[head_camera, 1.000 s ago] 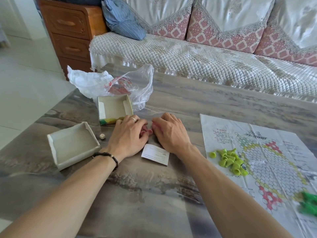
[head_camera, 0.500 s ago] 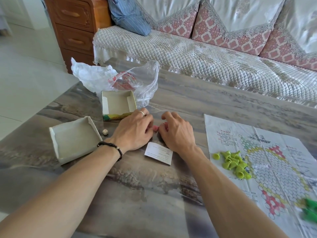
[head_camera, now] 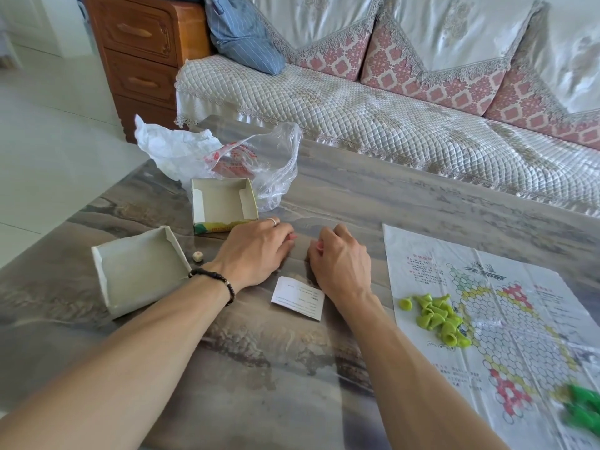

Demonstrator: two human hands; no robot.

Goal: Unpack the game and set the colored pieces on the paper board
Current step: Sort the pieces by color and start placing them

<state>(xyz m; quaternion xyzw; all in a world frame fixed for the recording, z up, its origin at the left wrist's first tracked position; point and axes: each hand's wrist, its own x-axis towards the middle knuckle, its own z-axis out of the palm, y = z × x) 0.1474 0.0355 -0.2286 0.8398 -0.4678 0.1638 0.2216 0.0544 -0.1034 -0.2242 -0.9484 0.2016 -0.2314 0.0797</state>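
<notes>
The paper board (head_camera: 506, 306) lies spread on the tabletop (head_camera: 373, 196) to my right, with a heap of light green pieces (head_camera: 436, 319) on it and some dark green pieces (head_camera: 584, 410) at its near corner, so two colours look done. My left hand (head_camera: 256, 251) and right hand (head_camera: 341, 258) curl over small pink pieces (head_camera: 293, 237) off the board, which I judge come next. Both box halves (head_camera: 224, 203) sit emptied, with a die (head_camera: 197, 256), a paper slip (head_camera: 298, 297) and a plastic bag (head_camera: 227, 154) nearby.
</notes>
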